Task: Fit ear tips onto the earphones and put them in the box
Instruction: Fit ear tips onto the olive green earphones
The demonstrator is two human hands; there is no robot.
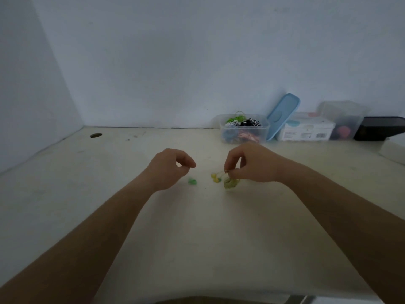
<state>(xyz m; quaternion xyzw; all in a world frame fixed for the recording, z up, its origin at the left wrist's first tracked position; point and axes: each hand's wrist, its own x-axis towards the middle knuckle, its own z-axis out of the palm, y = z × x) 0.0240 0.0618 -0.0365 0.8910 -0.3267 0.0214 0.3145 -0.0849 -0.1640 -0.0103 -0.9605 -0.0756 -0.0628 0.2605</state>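
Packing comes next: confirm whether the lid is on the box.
No, the blue lid stands tilted beside the open box.

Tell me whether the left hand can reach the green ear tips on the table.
Probably yes. The ear tips lie uncovered right beside the left hand, nothing between; the right hand holds the earphones clear of them.

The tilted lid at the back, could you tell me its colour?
The lid is light blue; head view.
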